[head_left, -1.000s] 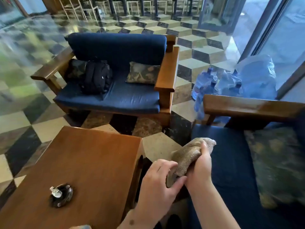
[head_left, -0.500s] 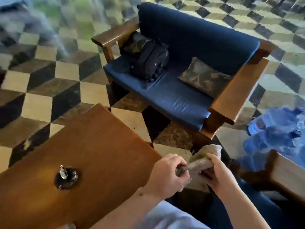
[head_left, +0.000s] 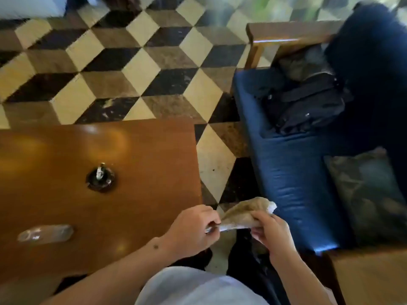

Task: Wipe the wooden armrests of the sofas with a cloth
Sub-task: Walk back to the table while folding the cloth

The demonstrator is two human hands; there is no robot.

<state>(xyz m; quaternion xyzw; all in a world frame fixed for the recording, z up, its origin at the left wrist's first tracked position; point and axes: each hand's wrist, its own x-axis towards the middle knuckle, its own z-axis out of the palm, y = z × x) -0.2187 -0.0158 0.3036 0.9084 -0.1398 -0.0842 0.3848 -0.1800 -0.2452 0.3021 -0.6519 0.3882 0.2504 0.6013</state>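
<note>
Cloth [head_left: 242, 216] now stretched flatter between hands.

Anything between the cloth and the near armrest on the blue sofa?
Nothing visible. Both hands, left and right, hold the cloth over the floor gap between table and sofa. The near armrest sits at lower right with open space between. The backpack lies further along the seat.

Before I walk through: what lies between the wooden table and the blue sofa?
In the head view, only a strip of bare checkered floor separates the wooden table from the blue sofa.
</note>
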